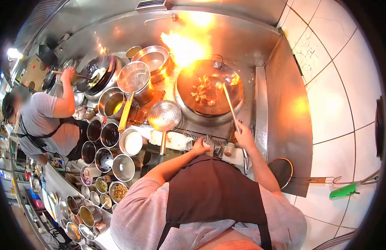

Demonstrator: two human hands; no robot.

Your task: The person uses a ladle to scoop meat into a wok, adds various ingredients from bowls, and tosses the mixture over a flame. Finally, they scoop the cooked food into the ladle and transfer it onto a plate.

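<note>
A large wok (186, 89) with pieces of food (204, 92) in it sits on the range in front of me, and tall flames (186, 46) rise at its back left. My right hand (243, 135) is closed around the handle of a long ladle (229, 99), whose head is over the food. At the stove's front edge, my left hand (201, 146) is closed on a cloth by the wok's near side. A perforated skimmer (164, 116) lies left of the wok, its handle toward me.
A wire strainer (133, 77) rests on a pot to the left. Metal containers (130, 142) of sauces and ingredients stand at the lower left. Another person (49, 112) works at a second wok (85, 83). A round strainer (280, 173) hangs at the right.
</note>
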